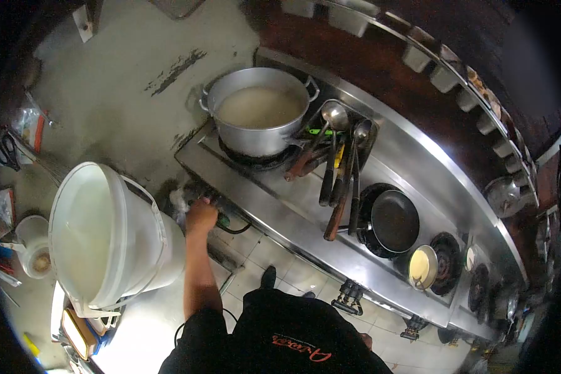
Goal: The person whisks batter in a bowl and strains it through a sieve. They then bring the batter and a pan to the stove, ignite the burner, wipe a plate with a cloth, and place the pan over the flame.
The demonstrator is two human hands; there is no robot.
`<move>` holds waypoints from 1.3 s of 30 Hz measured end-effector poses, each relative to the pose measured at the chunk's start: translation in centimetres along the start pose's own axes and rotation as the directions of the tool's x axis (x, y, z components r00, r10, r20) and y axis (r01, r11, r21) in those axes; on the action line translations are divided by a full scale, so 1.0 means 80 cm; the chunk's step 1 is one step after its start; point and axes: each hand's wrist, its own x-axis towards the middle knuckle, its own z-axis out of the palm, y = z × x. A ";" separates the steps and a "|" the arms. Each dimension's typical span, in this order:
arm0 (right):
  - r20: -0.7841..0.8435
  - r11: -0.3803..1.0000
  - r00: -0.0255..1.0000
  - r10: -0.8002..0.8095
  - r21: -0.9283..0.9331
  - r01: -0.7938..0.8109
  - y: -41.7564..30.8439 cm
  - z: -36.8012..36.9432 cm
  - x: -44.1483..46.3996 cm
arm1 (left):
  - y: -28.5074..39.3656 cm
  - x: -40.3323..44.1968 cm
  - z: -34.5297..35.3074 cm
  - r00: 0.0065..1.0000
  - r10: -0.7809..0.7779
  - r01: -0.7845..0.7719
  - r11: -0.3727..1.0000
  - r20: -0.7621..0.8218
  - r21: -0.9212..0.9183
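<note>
My left hand (201,217) reaches to the front left corner of the steel stove (255,212). Its fingers are closed, and whatever lies in them is hidden. A crumpled whitish thing (179,202) is just left of the hand, and a green part (223,220) with a dark hose (237,230) shows at its right. Only a small piece of my right hand (366,341) appears beside my black shirt; its fingers cannot be made out. On the nearest burner stands a large aluminium pot (258,132) with pale liquid inside.
A big white bucket (140,249) stands at my left. Ladles (335,118) and other long-handled utensils lie on the stove. Farther right are a black frying pan (395,221) and a small pot (422,267) with yellowish contents. Scissors (7,151) hang at far left.
</note>
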 end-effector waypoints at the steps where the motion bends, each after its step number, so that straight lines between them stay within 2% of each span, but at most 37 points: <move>1: -0.027 0.999 1.000 0.008 0.037 -0.007 0.002 0.001 0.000 | 0.018 -0.024 -0.048 0.998 0.057 -0.056 0.998 0.023 -0.034; 3: -0.007 0.912 0.984 0.181 0.375 -0.165 0.011 0.003 0.003 | 0.038 -0.056 -0.117 0.993 0.105 -0.098 0.989 0.058 -0.109; 5: 0.088 0.599 0.929 0.360 0.741 -0.302 0.022 0.008 0.015 | 0.049 -0.070 -0.161 0.993 0.099 -0.084 0.977 0.070 -0.196; 6: 0.145 0.431 0.901 0.410 0.839 -0.331 0.027 0.009 0.020 | 0.046 -0.071 -0.165 0.990 0.134 -0.139 0.967 -0.041 -0.215; 8: 0.232 0.191 0.867 0.441 0.919 -0.344 0.042 0.022 0.026 | 0.031 -0.063 -0.154 0.948 0.198 -0.259 0.935 -0.251 -0.242; 11: 0.309 -0.033 0.839 0.449 0.943 -0.330 0.049 0.020 0.033 | 0.005 -0.020 -0.091 0.931 0.112 -0.166 0.978 -0.349 -0.128; 13: 0.369 -0.165 0.821 0.436 0.929 -0.330 0.059 0.025 0.040 | 0.004 -0.010 -0.049 0.961 -0.037 -0.048 0.953 -0.273 -0.298; 14: 0.390 -0.208 0.814 0.429 0.920 -0.331 0.064 0.027 0.043 | 0.014 -0.017 -0.035 0.955 -0.053 -0.036 0.956 -0.292 -0.291; 15: 0.402 -0.220 0.809 0.429 0.915 -0.338 0.066 0.030 0.048 | 0.020 -0.023 -0.022 0.948 -0.070 -0.023 0.958 -0.311 -0.286; 18: 0.279 0.061 0.842 0.462 0.937 -0.344 0.069 0.030 0.044 | -0.004 -0.007 0.043 0.993 -0.005 -0.040 0.927 -0.117 -0.373; 20: 0.214 0.221 0.854 0.474 0.910 -0.351 0.067 0.024 0.036 | -0.068 0.034 0.159 0.952 0.108 -0.177 0.958 -0.286 -0.227; 21: 0.208 0.245 0.853 0.480 0.901 -0.358 0.064 0.019 0.033 | -0.085 0.041 0.187 0.964 0.028 -0.177 0.808 -0.264 -0.562; 22: 0.204 0.261 0.851 0.483 0.895 -0.362 0.062 0.014 0.032 | -0.084 0.036 0.190 0.969 -0.052 -0.174 0.546 -0.240 -0.820; 24: 0.195 0.285 0.848 0.493 0.885 -0.369 0.054 0.007 0.028 | -0.077 0.025 0.198 0.976 -0.191 0.052 0.668 -0.103 -0.743; 26: 0.189 0.298 0.844 0.501 0.878 -0.374 0.047 0.004 0.023 | -0.072 0.016 0.202 0.979 -0.084 -0.033 0.837 -0.187 -0.546; 27: 0.188 0.301 0.843 0.503 0.877 -0.375 0.043 0.002 0.022 | -0.080 0.015 0.211 0.946 0.118 -0.229 0.902 -0.301 -0.366; 28: 0.185 0.301 0.841 0.508 0.877 -0.375 0.040 -0.003 0.022 | -0.087 0.018 0.224 0.869 0.329 -0.407 0.900 -0.369 -0.156; 29: 0.184 0.296 0.842 0.507 0.880 -0.371 0.037 -0.003 0.019 | -0.094 0.042 0.254 0.955 0.151 -0.248 0.879 -0.256 -0.408; 30: 0.180 0.292 0.841 0.510 0.884 -0.366 0.034 -0.008 0.018 | -0.102 0.077 0.297 0.995 -0.006 -0.054 0.787 -0.095 -0.615; 31: 0.180 0.272 0.842 0.509 0.894 -0.356 0.031 -0.011 0.019 | -0.093 0.093 0.303 0.989 -0.134 0.138 0.640 0.067 -0.756; 33: 0.177 0.219 0.845 0.504 0.921 -0.324 0.024 -0.022 0.019 | -0.051 0.112 0.286 0.860 -0.353 0.459 0.221 0.368 -0.861; 35: 0.169 0.128 0.851 0.498 0.956 -0.265 0.017 -0.037 0.024 | -0.037 0.135 0.301 0.854 -0.379 0.439 0.157 0.356 -0.885; 37: 0.174 0.021 0.838 0.517 0.976 -0.216 -0.007 -0.065 0.034 | -0.051 0.171 0.333 0.974 -0.227 0.136 0.482 0.027 -0.866; 39: 0.196 -0.095 0.811 0.551 0.980 -0.173 -0.038 -0.100 0.041 | -0.040 0.178 0.300 0.977 -0.210 0.154 0.561 0.041 -0.813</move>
